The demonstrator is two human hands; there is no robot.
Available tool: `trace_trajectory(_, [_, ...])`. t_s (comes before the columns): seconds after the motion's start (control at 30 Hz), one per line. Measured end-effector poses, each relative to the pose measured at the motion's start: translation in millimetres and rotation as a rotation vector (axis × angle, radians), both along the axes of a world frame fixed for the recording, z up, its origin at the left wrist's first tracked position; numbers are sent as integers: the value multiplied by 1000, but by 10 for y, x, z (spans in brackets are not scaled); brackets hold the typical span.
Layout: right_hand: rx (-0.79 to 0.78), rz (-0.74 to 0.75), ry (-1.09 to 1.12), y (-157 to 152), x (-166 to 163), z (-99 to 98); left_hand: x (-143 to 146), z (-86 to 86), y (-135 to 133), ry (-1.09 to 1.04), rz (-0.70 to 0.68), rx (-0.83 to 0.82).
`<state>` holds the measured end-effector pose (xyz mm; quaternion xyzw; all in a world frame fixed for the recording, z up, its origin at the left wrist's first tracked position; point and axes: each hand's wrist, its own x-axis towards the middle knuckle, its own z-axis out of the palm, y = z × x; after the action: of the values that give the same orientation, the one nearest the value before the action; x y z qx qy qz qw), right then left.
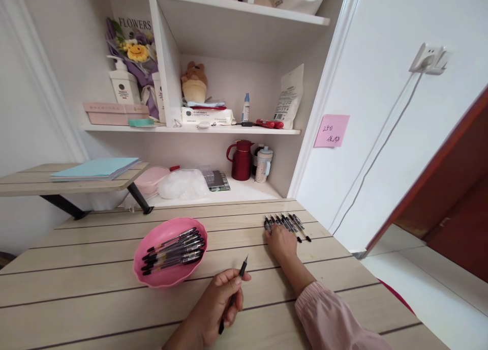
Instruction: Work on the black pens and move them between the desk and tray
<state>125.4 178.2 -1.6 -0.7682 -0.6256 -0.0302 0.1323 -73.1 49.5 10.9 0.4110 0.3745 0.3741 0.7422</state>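
Note:
A black gel pen point(243, 266) with its metal tip bare is gripped in my left hand point(223, 299), tilted with the tip up, above the table. My right hand point(282, 242) is at the left end of a row of pens point(292, 222) lying side by side on the table. Its fingers are closed down around the leftmost pen point(267, 223), partly hiding it. To the left, a pink scalloped bowl point(168, 280) holds a pile of black clear-barrelled pens point(173, 253).
A small raised stand point(23, 179) with blue paper point(95, 167) is at the left. Behind the table is a white shelf point(236, 127) with a red jug point(241, 159), a cup point(263, 164) and a plastic bag point(183, 183). A pink note point(331, 131) sticks to the wall.

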Motion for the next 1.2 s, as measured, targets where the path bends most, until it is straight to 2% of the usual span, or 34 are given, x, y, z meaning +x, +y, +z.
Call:
trace_trajectory(0.57, [7, -15, 13, -12, 10, 28, 4, 18, 0, 20, -7, 2])
trace_trajectory(0.8, [-7, -1, 30, -114, 96, 69, 1, 5, -5, 7, -1, 21])
trace_trajectory(1.2, [-1, 10, 38, -131, 126, 26, 4, 8, 0, 12, 0, 22])
